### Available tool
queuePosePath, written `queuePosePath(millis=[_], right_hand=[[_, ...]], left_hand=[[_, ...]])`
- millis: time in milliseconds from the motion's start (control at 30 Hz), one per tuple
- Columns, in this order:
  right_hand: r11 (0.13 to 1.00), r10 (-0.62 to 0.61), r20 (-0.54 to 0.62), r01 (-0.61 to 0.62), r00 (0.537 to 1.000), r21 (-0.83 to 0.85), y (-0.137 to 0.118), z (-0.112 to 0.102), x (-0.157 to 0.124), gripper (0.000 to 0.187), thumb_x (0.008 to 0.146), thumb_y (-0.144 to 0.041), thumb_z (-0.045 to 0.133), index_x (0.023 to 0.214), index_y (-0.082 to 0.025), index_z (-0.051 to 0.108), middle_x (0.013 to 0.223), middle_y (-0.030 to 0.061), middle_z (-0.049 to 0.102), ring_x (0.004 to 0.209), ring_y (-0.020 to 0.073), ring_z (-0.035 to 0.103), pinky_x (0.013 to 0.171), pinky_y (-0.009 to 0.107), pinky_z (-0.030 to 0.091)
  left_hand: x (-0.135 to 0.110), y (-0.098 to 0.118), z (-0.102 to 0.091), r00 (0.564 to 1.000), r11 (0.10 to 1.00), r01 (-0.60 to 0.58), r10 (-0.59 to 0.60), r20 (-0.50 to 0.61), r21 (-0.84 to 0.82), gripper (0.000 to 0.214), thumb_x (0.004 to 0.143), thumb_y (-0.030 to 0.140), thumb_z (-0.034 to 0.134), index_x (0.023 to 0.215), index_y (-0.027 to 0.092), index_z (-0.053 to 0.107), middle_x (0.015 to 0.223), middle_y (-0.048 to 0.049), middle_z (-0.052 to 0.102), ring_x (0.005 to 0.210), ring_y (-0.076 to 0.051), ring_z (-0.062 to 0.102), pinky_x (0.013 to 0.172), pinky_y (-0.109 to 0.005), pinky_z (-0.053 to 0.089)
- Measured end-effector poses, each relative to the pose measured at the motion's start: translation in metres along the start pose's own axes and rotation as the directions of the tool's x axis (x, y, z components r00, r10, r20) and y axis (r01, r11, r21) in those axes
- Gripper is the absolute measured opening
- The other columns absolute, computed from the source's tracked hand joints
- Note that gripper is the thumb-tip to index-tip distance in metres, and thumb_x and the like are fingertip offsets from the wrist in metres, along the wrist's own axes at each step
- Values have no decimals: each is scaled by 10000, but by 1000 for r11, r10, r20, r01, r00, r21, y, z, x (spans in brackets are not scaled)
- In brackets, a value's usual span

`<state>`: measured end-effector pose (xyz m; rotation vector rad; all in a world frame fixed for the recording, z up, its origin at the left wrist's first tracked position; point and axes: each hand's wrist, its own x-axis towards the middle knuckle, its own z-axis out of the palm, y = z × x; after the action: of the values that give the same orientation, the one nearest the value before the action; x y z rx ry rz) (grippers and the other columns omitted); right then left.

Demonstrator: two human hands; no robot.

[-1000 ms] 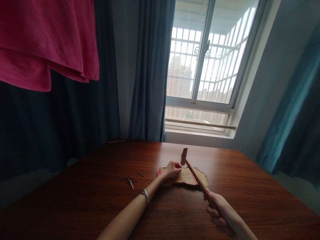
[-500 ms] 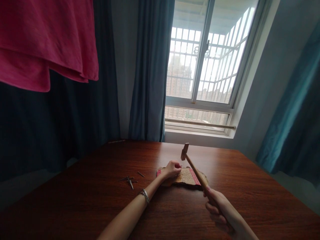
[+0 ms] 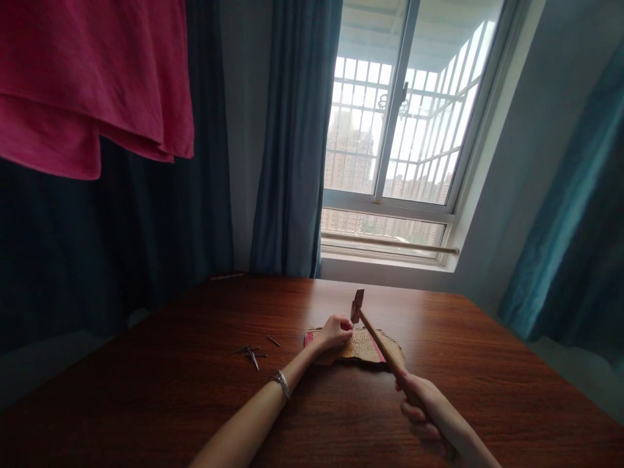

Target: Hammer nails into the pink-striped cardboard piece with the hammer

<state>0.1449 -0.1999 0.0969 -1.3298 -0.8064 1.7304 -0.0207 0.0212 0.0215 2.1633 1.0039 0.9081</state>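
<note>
My right hand is wrapped round the wooden handle of a small hammer. Its head is low, just above the fingertips of my left hand. My left hand is pinched, most likely on a nail that is too small to make out, over a tan board dotted with small holes. The board lies on a pink-edged pad on the brown wooden table. A bracelet sits on my left wrist.
Several loose nails lie on the table left of my left arm. Blue curtains and a barred window stand behind the table. A pink cloth hangs at upper left.
The hammer head rose a little half a second ago and has come back down to just above my left fingertips. My left hand has stayed pinched on the board.
</note>
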Motion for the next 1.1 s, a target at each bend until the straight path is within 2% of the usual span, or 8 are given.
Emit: queuePosePath(millis=[167, 300, 467, 767, 933, 1100], right_hand=[[999, -41, -8, 41, 999, 8, 2, 2, 0, 343, 783, -571, 427, 781, -228, 420, 379, -123, 307, 234, 10, 168, 249, 107, 63], [1000, -26, -18, 26, 999, 7, 6, 3, 0, 352, 770, -576, 445, 777, -225, 415, 371, -121, 310, 235, 5, 174, 264, 102, 46], [999, -40, -8, 40, 999, 2, 7, 4, 0, 351, 774, -585, 436, 790, -235, 410, 378, -121, 320, 237, 17, 181, 244, 114, 70], [998, -55, -4, 55, 998, 5, 9, 0, 8, 341, 782, -574, 432, 776, -235, 396, 371, -122, 319, 240, 10, 162, 248, 123, 45], [999, -47, -9, 47, 999, 1, 12, -2, 6, 340, 776, -577, 446, 791, -241, 404, 389, -122, 317, 253, 10, 166, 244, 117, 66], [998, -52, 1, 52, 999, 28, 8, -2, 1, 334, 782, -571, 444, 807, -239, 417, 404, -119, 325, 254, 7, 179, 247, 107, 65]], left_hand=[[1, -5, 2, 1000, 1000, -12, 12, 0, -7, 96, 627, 153, 548, 655, 113, 630, 676, -12, 587, 622, -112, 499, 574, -197, 346], [1, -6, 2, 1000, 1000, -13, 13, 2, 8, 111, 621, 146, 544, 681, 123, 635, 658, -3, 582, 619, -112, 498, 570, -197, 339], [1, -6, 3, 1000, 999, -5, 5, -4, 31, 103, 619, 154, 552, 677, 132, 634, 654, -1, 584, 628, -117, 503, 573, -200, 342], [4, -13, 6, 1000, 1000, -11, 11, 3, 27, 107, 616, 156, 549, 680, 128, 629, 669, -1, 595, 625, -115, 512, 564, -195, 349], [3, -13, 6, 1000, 1000, 10, -10, 12, 26, 104, 624, 149, 549, 690, 140, 629, 685, 2, 602, 646, -118, 521, 579, -194, 357], [5, -15, 6, 1000, 1000, -18, 18, 13, 6, 114, 622, 165, 559, 691, 132, 643, 689, -8, 612, 639, -122, 520, 587, -202, 367]])
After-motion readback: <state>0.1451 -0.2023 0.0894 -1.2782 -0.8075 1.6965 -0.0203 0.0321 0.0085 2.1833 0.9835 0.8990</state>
